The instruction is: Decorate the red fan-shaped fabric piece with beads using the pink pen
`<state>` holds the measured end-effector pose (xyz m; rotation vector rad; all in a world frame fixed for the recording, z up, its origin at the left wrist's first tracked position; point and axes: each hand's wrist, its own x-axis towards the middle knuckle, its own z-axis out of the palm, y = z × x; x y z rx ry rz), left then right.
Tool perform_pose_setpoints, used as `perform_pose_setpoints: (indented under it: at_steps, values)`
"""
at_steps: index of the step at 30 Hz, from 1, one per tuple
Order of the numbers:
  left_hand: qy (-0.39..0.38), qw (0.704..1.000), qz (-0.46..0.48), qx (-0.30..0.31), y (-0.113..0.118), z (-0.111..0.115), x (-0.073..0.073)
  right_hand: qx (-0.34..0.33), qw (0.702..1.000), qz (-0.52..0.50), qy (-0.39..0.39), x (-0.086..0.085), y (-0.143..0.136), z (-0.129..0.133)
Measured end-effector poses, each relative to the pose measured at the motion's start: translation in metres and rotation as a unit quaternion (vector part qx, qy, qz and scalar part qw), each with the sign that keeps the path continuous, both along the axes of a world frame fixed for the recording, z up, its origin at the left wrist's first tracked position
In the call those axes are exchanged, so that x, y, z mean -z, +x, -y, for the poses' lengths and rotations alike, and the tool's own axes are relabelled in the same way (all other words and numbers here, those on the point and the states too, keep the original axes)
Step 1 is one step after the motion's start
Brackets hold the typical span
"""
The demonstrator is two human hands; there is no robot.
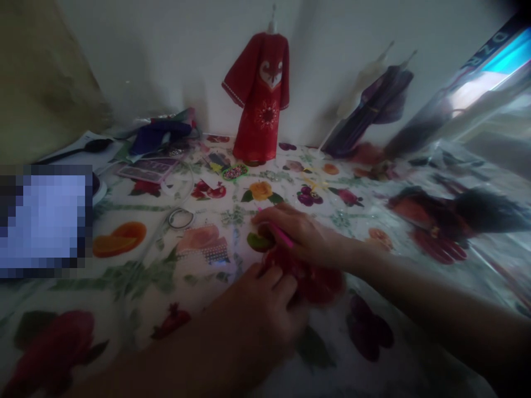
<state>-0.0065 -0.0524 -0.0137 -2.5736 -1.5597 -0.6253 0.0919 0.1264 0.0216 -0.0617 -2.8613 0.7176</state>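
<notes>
My left hand [269, 301] is low in the middle, its fingers curled and pressed on a piece of red cloth [321, 284]. Just beyond it, my right hand [309, 235] is closed around a slim pink pen-like tool [282, 235]; its exact kind does not show. The tool slants over the cloth, and its tip is too blurred to tell whether it touches. Part of the cloth is hidden under both hands. Behind them, a small red dress [259, 105] with white patterns stands upright on a white stand against the wall.
A fruit-printed tablecloth [232, 207] covers the table. Left are a metal ring [181, 218], a pink-edged flat case [147, 168] and folded purple fabric [160, 135]. A dish of beads [235, 172] lies near the dress. A purple garment [369, 113] leans at the back right; dark bundled items [489, 210] lie right.
</notes>
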Motion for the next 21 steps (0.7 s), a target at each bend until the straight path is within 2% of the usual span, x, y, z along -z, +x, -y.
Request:
perform_pose_setpoints:
  at_steps: [11, 21]
  values:
    - [0.002, 1.0, 0.006, 0.001, -0.0005, -0.0003, -0.0007, 0.026, 1.0, -0.014, -0.012, -0.0028, 0.0067, -0.0085]
    - [0.004, 1.0, 0.004, -0.003, 0.0005, 0.0006, -0.0013, 0.007, 0.999, 0.019, -0.032, -0.0017, 0.0055, -0.0059]
